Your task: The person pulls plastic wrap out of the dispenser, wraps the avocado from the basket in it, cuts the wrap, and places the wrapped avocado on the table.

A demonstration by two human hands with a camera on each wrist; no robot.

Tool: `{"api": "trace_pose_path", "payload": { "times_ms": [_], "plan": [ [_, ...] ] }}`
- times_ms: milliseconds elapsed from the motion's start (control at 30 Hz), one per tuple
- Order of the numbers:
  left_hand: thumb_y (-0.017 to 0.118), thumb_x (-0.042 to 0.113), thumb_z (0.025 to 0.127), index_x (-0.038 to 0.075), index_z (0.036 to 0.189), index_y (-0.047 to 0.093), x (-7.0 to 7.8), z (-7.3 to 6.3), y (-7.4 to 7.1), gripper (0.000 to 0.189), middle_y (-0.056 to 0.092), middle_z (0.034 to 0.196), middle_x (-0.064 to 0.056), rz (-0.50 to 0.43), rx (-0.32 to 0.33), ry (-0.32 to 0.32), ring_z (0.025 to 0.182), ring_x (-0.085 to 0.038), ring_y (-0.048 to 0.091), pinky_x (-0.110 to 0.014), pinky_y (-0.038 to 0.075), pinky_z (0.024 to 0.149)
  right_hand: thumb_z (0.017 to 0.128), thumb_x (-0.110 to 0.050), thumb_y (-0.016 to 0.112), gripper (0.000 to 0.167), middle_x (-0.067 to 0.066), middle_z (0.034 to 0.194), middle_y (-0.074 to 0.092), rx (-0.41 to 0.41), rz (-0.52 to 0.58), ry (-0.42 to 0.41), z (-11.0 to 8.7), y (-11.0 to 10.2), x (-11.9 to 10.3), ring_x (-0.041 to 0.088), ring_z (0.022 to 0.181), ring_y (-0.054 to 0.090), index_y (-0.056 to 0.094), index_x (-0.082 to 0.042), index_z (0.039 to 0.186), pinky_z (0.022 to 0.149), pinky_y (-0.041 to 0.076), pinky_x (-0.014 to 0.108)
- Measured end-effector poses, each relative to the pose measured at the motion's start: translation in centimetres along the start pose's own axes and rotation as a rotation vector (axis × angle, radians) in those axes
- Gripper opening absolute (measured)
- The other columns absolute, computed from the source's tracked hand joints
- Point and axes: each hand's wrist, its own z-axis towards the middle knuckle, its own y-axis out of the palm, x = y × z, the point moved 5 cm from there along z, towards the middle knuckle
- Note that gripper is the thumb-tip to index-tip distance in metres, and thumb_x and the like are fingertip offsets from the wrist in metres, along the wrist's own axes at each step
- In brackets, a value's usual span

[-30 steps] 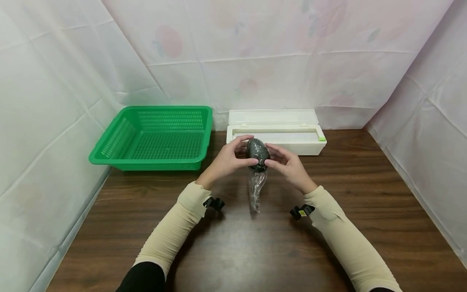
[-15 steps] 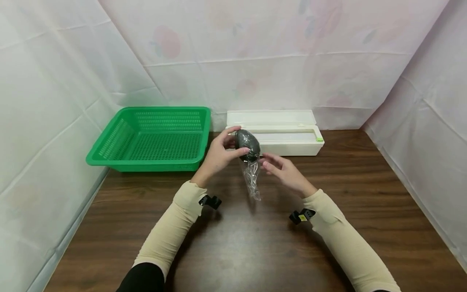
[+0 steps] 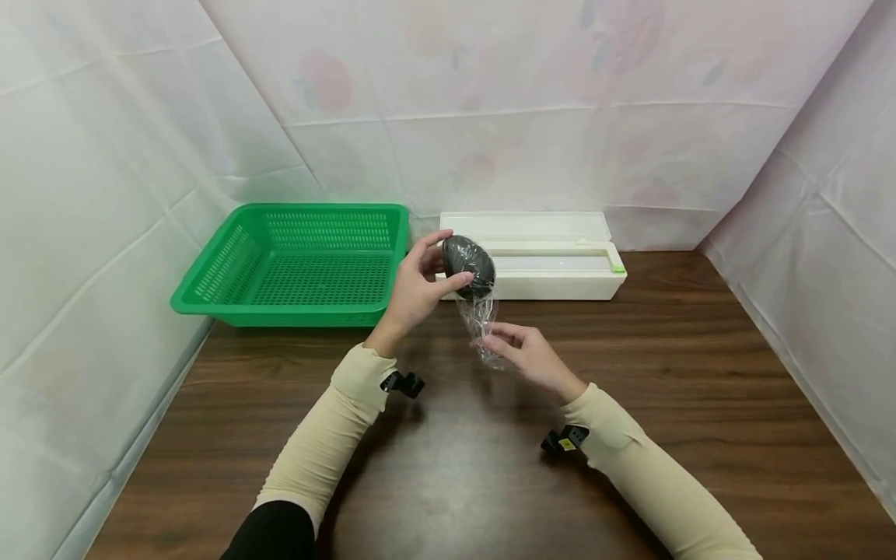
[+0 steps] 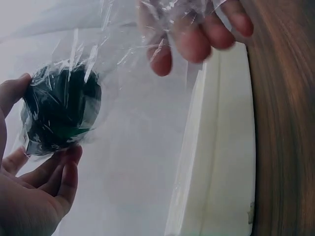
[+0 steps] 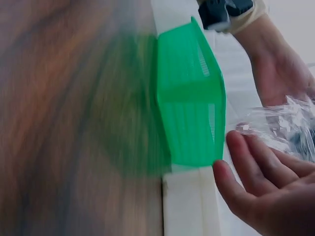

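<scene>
A dark, egg-shaped avocado, wrapped in clear cling film, hangs above the table in front of the white box. My left hand grips it from the left, thumb in front and fingers behind; the left wrist view shows fingers beneath the wrapped avocado. From its lower end trails a loose, crumpled tail of film. My right hand is at that tail, fingers touching the film. In the right wrist view its thumb and fingers stand apart, not pinched together.
A green plastic basket stands at the back left. A white cling film dispenser box, lid raised, lies at the back right, a pale roll inside. Pale patterned curtains enclose the brown wooden table.
My left hand has carried the wrapped avocado up and leftward. My right hand has let go of the avocado and slid down to the film's tail.
</scene>
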Motion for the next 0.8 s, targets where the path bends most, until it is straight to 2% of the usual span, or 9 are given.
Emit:
{"api": "trace_pose_path", "payload": {
  "times_ms": [100,200,267,333,533,700,800],
  "plan": [
    [0.079,0.011,0.080,0.014,0.140,0.049,0.0,0.0,0.1,0.067,0.065,0.121,-0.020,-0.009,0.017,0.006,0.105,-0.028,0.064,-0.036,0.054,0.088,0.096,-0.007,0.060,0.033,0.026,0.101,0.072,0.073,0.116,0.005,-0.1,0.2,0.0,0.024,0.092,0.073,0.060,0.014,0.121,0.077,0.058,0.028],
    [0.078,0.008,0.080,0.013,0.141,0.049,-0.1,0.1,-0.1,0.067,0.065,0.119,-0.023,-0.039,0.067,0.007,0.105,-0.030,0.065,-0.035,0.054,0.090,0.091,-0.001,0.064,0.029,0.010,0.084,0.076,0.194,0.181,0.019,-0.2,-0.3,0.0,0.012,0.077,0.072,0.063,0.017,0.114,0.068,0.057,0.024],
    [0.077,0.007,0.081,0.014,0.141,0.051,-0.2,0.2,-0.2,0.065,0.066,0.118,-0.024,-0.055,0.105,-0.007,0.104,-0.029,0.065,-0.035,0.054,0.090,0.089,0.000,0.066,0.029,0.000,0.079,0.075,0.259,0.212,0.029,-0.3,-0.7,0.0,0.006,0.072,0.070,0.064,0.017,0.112,0.064,0.056,0.021],
    [0.077,0.007,0.081,0.014,0.140,0.053,-0.3,0.2,-0.3,0.064,0.066,0.115,-0.025,-0.069,0.141,-0.022,0.101,-0.027,0.066,-0.033,0.055,0.090,0.089,0.000,0.067,0.028,-0.004,0.076,0.074,0.300,0.224,0.024,-0.4,-1.0,0.0,0.005,0.070,0.069,0.064,0.016,0.112,0.062,0.054,0.019],
    [0.079,0.009,0.080,0.015,0.137,0.057,-0.6,0.2,-0.4,0.061,0.068,0.109,-0.024,-0.099,0.204,-0.083,0.094,-0.018,0.067,-0.024,0.055,0.084,0.091,-0.001,0.066,0.029,-0.008,0.075,0.072,0.328,0.238,0.005,-0.7,-1.3,0.3,0.007,0.069,0.069,0.064,0.016,0.114,0.063,0.055,0.019],
    [0.079,0.010,0.080,0.018,0.137,0.058,-0.9,0.3,-0.5,0.062,0.068,0.109,-0.025,-0.126,0.212,-0.149,0.094,-0.018,0.068,-0.022,0.054,0.081,0.093,-0.002,0.062,0.031,-0.010,0.080,0.071,0.313,0.230,0.022,-0.7,-1.8,0.6,0.004,0.073,0.068,0.061,0.016,0.118,0.071,0.057,0.022],
    [0.079,0.012,0.080,0.021,0.137,0.058,-1.2,0.4,-0.6,0.061,0.068,0.112,-0.024,-0.141,0.196,-0.186,0.097,-0.018,0.068,-0.023,0.054,0.082,0.093,-0.002,0.062,0.027,-0.008,0.079,0.071,0.322,0.272,0.048,-0.7,-2.6,0.7,0.004,0.073,0.067,0.063,0.013,0.116,0.073,0.057,0.023]
  ]
}}
